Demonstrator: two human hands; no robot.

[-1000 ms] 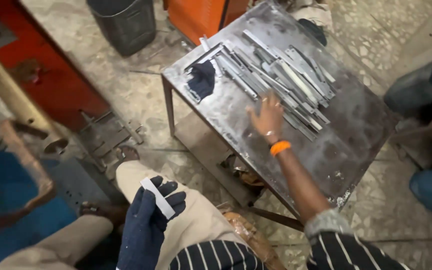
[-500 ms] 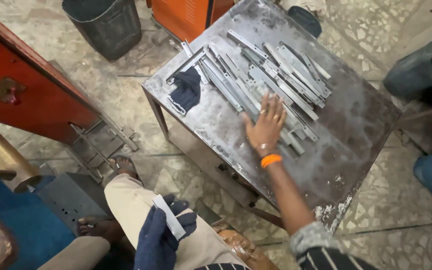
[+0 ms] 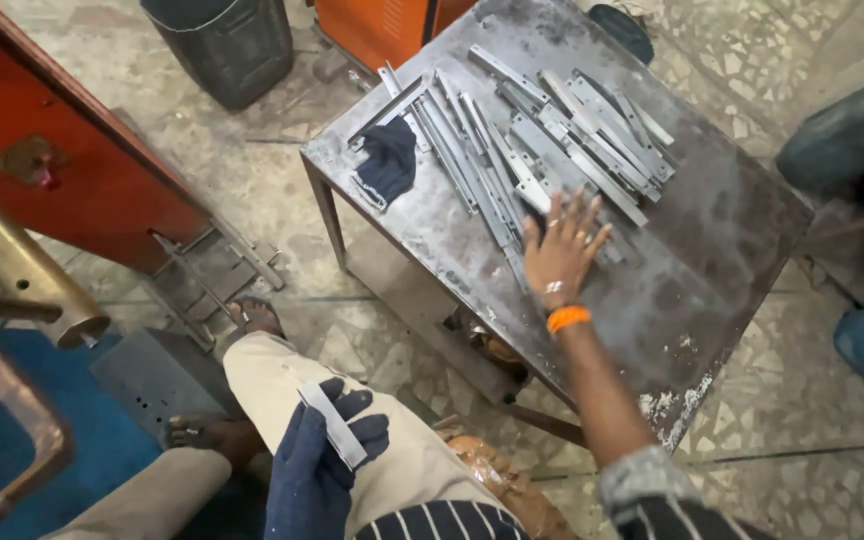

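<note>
resting on the lap at the lower middle of the frame, the left hand, in a dark blue glove, holds a short metal strip pinched between thumb and fingers, the strip slanting up toward the upper left. the right hand, bare with an orange band at the wrist, lies near the centre right of the frame with its fingers spread wide and flat on the pile of metal strips on the desk; it grips nothing that i can see, and its fingertips touch the near edge of the pile.

the held strip is flat, narrow, pale grey and dull. those in the pile are the same grey, mostly longer, lying side by side and crossed over one another, running from the upper middle of the frame down toward the hand.

the desk is a stained grey steel top on thin legs, with white flecks at its near corner. a dark blue cloth sits crumpled at the left edge of the desk, just beside the strips. a black bin stands on the floor at the upper left, next to a red machine frame, and a brass-coloured bar crosses the left edge. a sandalled foot shows below the desk's left leg.
</note>
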